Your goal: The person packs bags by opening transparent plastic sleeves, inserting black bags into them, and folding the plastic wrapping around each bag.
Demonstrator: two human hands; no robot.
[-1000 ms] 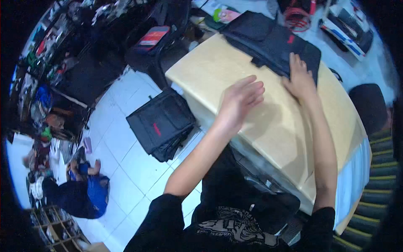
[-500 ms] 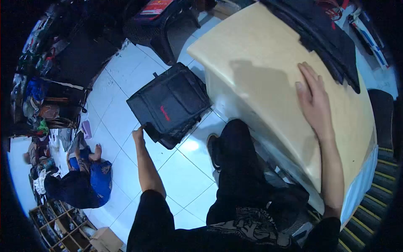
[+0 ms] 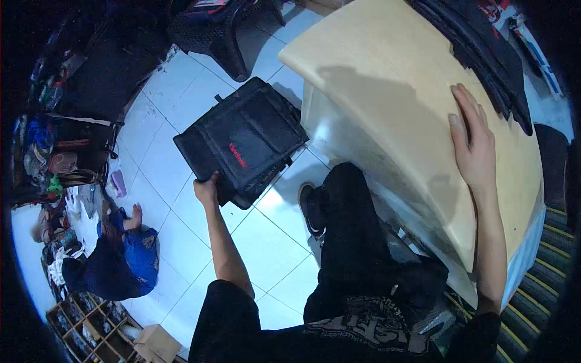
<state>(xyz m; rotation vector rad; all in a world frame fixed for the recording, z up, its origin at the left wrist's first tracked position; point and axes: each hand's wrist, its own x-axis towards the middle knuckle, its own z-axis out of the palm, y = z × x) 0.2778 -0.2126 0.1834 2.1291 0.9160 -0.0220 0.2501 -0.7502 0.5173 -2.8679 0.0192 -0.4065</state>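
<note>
My left hand (image 3: 207,190) is closed on the lower left edge of a black bag (image 3: 245,142) with red lettering. Flat and wide, the bag is held out above the tiled floor, left of the table; layers show at its lower edge, but I cannot tell how many pieces there are. On the pale table (image 3: 375,54), my right hand (image 3: 475,142) lies flat with its fingers stretched out, holding nothing. Just beyond its fingertips lies a pile of flat black bags or cloth pieces (image 3: 478,51).
A black chair (image 3: 221,39) stands at the top. At left another person (image 3: 115,263) sits on the floor near a divided wooden crate (image 3: 91,330) and a cardboard box (image 3: 156,345). Crowded racks (image 3: 66,151) line the left side. Yellow-edged steps (image 3: 541,272) are at lower right.
The bag has shifted slightly left and up in view, and its lettering is clearer. My right hand sits a little further right in view, still flat on the table.
</note>
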